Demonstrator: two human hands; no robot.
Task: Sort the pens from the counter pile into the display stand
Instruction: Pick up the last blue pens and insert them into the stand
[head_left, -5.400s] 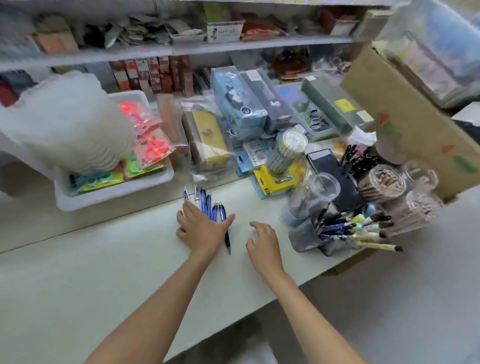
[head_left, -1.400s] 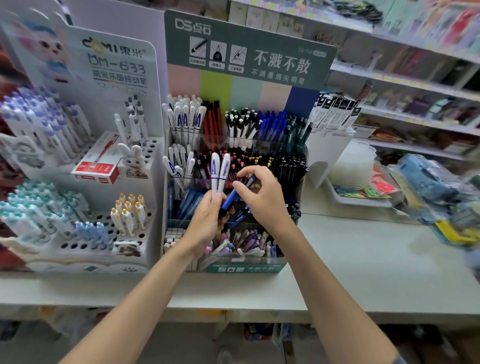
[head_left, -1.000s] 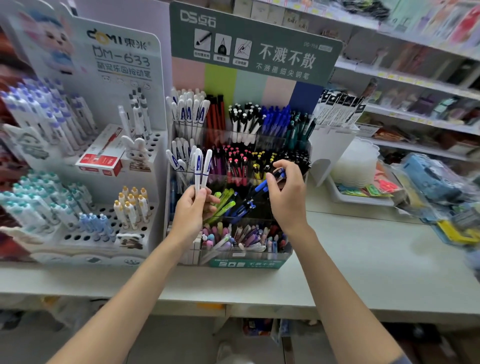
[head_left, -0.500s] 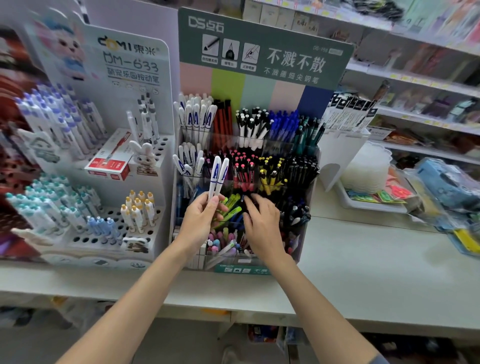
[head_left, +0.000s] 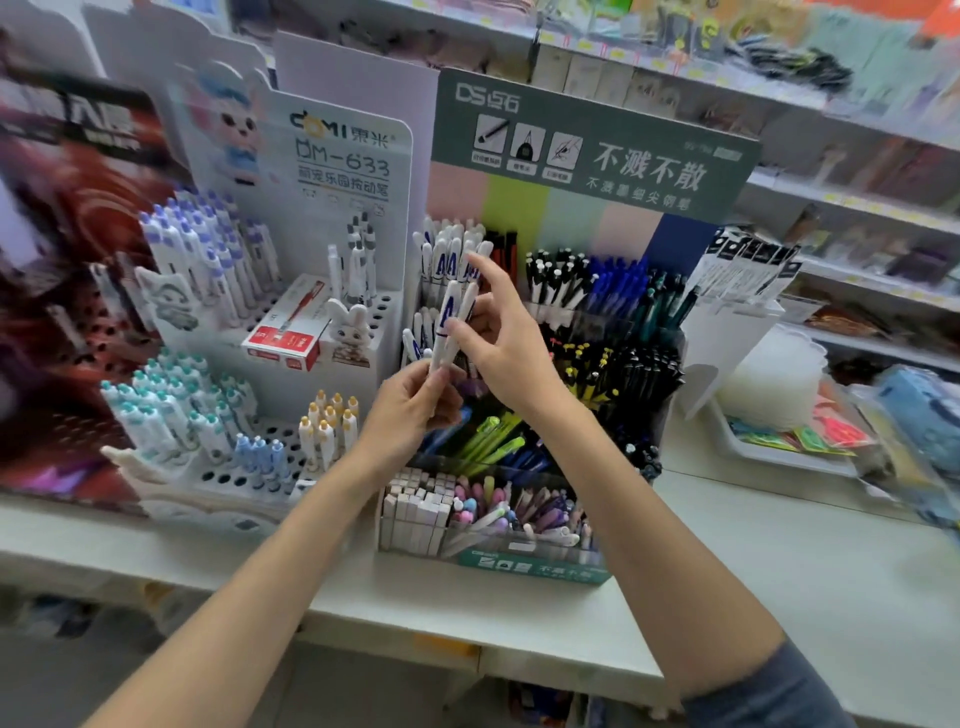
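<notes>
My left hand (head_left: 410, 410) grips two white pens (head_left: 451, 317) with blue lettering by their lower ends and holds them upright in front of the display stand (head_left: 524, 564). My right hand (head_left: 506, 348) is at the same pens: its thumb presses on one barrel, its other fingers lie behind, and the index finger points up. The stand has a green header and tiered compartments of coloured pens. Matching white pens (head_left: 449, 249) fill its upper left compartment, just behind my hands.
A white stand (head_left: 343, 171) with pens in holes and a red box (head_left: 283, 338) sits to the left. A white tray (head_left: 779, 452) and wrapped goods lie to the right on the pale counter (head_left: 779, 582). Shelves run behind.
My right hand has risen from the lower compartments to the white pens in my left hand. My left hand has lifted those pens a little toward the upper left compartment.
</notes>
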